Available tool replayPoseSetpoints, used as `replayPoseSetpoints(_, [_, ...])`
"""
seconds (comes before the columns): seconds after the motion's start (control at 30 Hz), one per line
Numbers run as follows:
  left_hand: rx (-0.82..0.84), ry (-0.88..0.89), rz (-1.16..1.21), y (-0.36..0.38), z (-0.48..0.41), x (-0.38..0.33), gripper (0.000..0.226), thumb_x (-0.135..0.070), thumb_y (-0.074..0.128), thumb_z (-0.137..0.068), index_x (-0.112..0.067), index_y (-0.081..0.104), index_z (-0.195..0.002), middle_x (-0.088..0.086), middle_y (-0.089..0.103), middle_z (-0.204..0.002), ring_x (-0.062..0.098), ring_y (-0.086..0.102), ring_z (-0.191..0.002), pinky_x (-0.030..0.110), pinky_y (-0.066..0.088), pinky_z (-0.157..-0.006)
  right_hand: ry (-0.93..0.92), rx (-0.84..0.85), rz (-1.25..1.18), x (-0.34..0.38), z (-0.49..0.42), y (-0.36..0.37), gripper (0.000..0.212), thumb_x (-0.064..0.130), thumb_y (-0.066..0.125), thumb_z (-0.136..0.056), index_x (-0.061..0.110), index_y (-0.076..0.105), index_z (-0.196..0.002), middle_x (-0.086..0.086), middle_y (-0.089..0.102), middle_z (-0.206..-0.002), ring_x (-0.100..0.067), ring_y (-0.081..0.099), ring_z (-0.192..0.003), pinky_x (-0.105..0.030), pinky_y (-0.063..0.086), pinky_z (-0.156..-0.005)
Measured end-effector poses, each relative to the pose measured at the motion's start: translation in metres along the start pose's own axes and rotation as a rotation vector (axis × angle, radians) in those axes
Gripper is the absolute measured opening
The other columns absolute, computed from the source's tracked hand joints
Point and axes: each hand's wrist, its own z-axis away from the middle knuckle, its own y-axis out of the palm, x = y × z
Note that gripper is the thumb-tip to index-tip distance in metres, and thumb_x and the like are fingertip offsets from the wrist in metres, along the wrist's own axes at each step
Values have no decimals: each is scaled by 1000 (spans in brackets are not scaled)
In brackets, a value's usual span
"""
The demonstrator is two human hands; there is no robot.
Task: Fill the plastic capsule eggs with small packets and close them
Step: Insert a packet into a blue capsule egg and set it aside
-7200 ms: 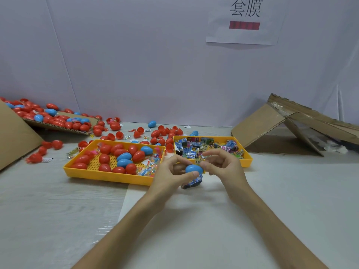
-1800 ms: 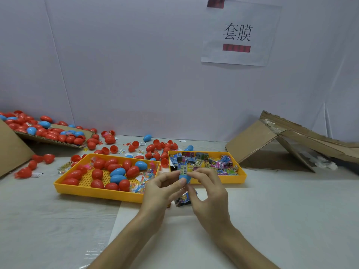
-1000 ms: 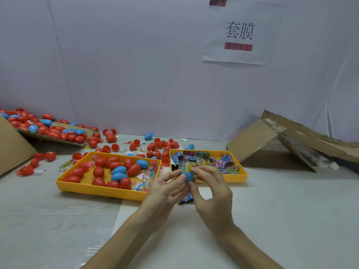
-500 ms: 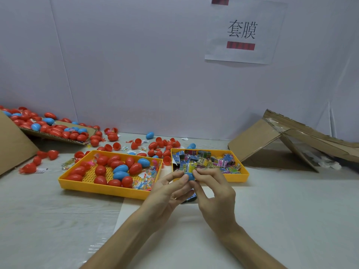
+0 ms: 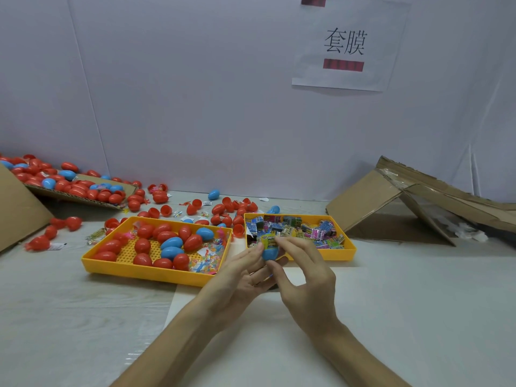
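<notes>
Head view. The person's forearms reach in from the bottom edge, and the hands meet above a white sheet (image 5: pixel 377 303) on the table (image 5: pixel 69 317).

1. Left hand (image 5: pixel 240 277): palm turned up. The thumb and fingers curl around the blue egg (image 5: pixel 270 254) and grip it from the left side.
2. Right hand (image 5: pixel 305 277): the forefinger lies on top of the packet (image 5: pixel 268 241) and the thumb touches the underside of the blue egg, so the two are pinched between them. The other fingers curve loosely above.
3. Blue egg: held in the air between both hands, just in front of the right tray (image 5: pixel 339 255). It is open at the top. The yellow printed packet stands partly inside, with its upper end sticking out.
4. Right tray: yellow, holding a heap of small coloured packets.
5. Left tray (image 5: pixel 139 272): yellow, beside the right tray. It holds red and blue eggs, with small clear bags at its right end.
6. Behind the trays, loose red eggs (image 5: pixel 223 209) and egg halves lie scattered on the table.
7. Far left: a cardboard flap (image 5: pixel 83 192) carries a pile of red and blue eggs.
8. Far right: a collapsed cardboard box (image 5: pixel 391 202) rests against the wall.
9. Wall: a paper sign (image 5: pixel 346 43) hangs above.
</notes>
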Motion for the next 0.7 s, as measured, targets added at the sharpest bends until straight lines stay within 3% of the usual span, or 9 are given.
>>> replayPoseSetpoints(0.13, [21,-4,-15,1,0,0,29,-35,63,-97,-19,74,-119,13,68,-131,23,65,-123,33,58,-87,-4,-24,16,1,1,1,34,24,70,-87,6,74,-116,3,71,-117,-10,65,-109,-16,48,-98])
replayPoseSetpoints(0.4, [-11,3,-62,-1,-2,0,30,-30,61,-98,-12,74,-118,13,69,-129,25,67,-118,31,59,-86,-46,-31,-14,-6,3,2,28,20,67,-90,5,75,-111,7,69,-112,-10,66,-104,-16,49,-95])
replayPoseSetpoints(0.7, [39,30,-122,-1,-2,2,44,-36,50,-103,-8,58,-135,15,65,-134,27,62,-126,44,52,-105,56,-45,-52,-2,1,2,31,21,75,-84,10,75,-113,7,73,-111,-5,66,-106,-16,51,-93])
